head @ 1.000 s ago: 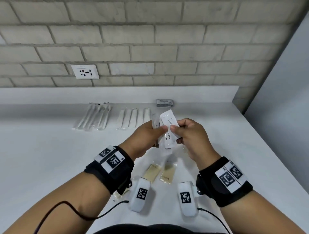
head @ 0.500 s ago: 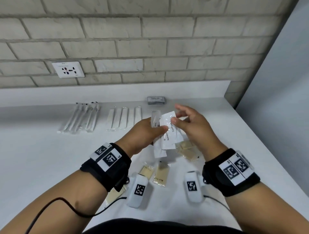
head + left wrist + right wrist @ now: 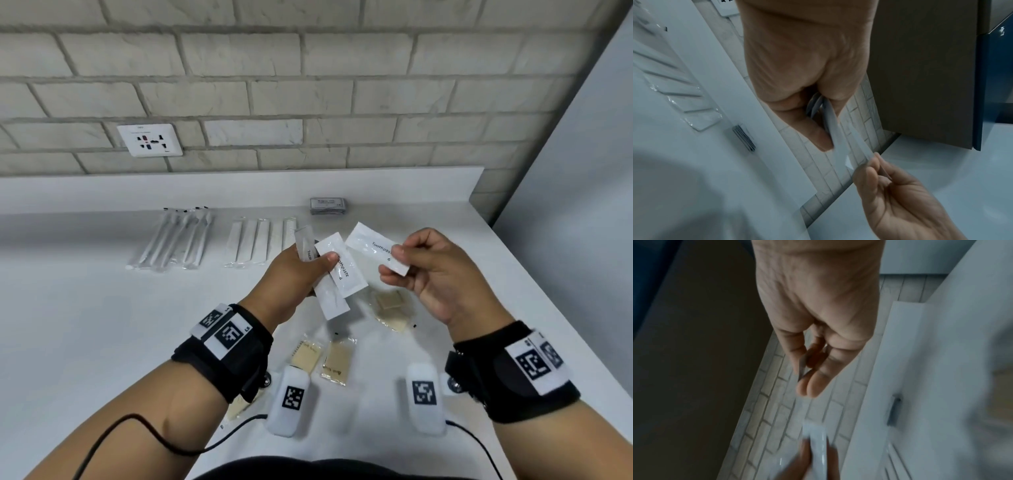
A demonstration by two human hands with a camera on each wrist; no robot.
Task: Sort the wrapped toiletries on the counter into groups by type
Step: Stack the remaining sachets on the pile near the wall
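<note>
two hands up over the counter (image 3: 85, 308), each with toothpaste sachets.

head view: left hand (image 3: 291, 274) grips a fanned bunch of toothpaste sachets (image 3: 339, 270), thumb across the printed face, long axes running near-to-far and tilted a little left. right hand (image 3: 442, 274) pinches a single toothpaste sachet (image 3: 373, 246) at its near-right end, thumb on top; its long axis slants up-left toward the bunch, free end just beside the bunch's top, no clear contact. judgement: this one goes either onto the bunch or down to a new group; the right hand is the nearer to the bare counter at right. sorted rows lie far left: wrapped toothbrushes (image 3: 174, 240), then flat white packets (image 3: 257, 243), then a grey stack of sachets (image 3: 328, 206) by the wall. tan sachets (image 3: 337, 363) lie loose near the body, more (image 3: 390, 305) under the hands, partly covered.

left wrist view: left hand (image 3: 807, 73) curled on sachet edges seen end-on; count in the bunch not readable. right hand's fingers (image 3: 869, 175) at the lower right.

right wrist view: blurred; right hand (image 3: 818, 329) with a thin sachet edge between thumb and fingers, the rest hard to make out.
</note>
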